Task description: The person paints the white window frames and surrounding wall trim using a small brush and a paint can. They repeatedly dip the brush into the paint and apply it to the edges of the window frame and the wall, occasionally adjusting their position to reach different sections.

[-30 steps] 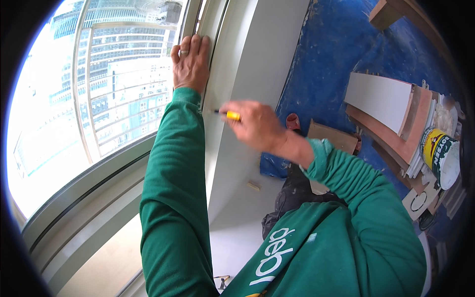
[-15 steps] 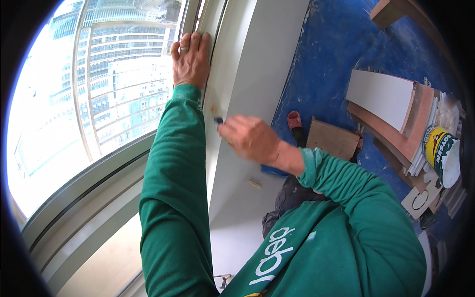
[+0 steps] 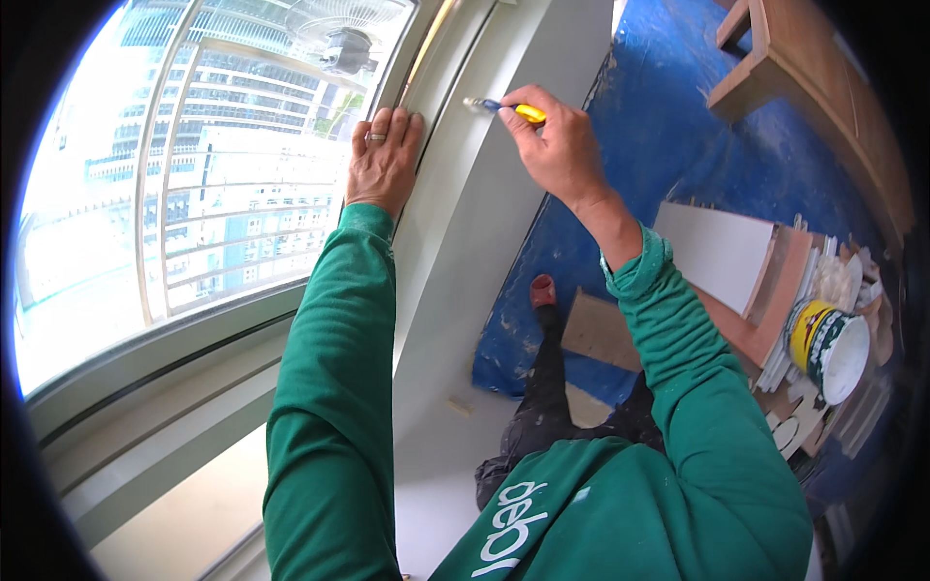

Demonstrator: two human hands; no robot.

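My left hand (image 3: 385, 160) lies on the edge of the window frame (image 3: 431, 126), its fingers stretched out and a ring on one of them. Closed in a pinch, my right hand (image 3: 567, 145) holds a small brush (image 3: 531, 112) with a yellow and dark blue handle. The brush's pale tip points left, toward the light-coloured ledge (image 3: 463, 160) beside the frame. Whether the tip touches the ledge, I cannot tell. Behind my left hand, the window glass (image 3: 242, 184) shows railings and tall buildings.
Blue sheeting (image 3: 659, 107) covers the floor on the right. Boards (image 3: 722, 252) are stacked there beside a yellow and green paint bucket (image 3: 828, 349). A brown wooden piece of furniture (image 3: 804, 77) stands at the far right. A small block (image 3: 459, 408) lies on the ledge near me.
My right hand has moved up and away along the ledge with the brush, whose yellow handle now shows. My left hand stays on the frame. The whole view has shifted.
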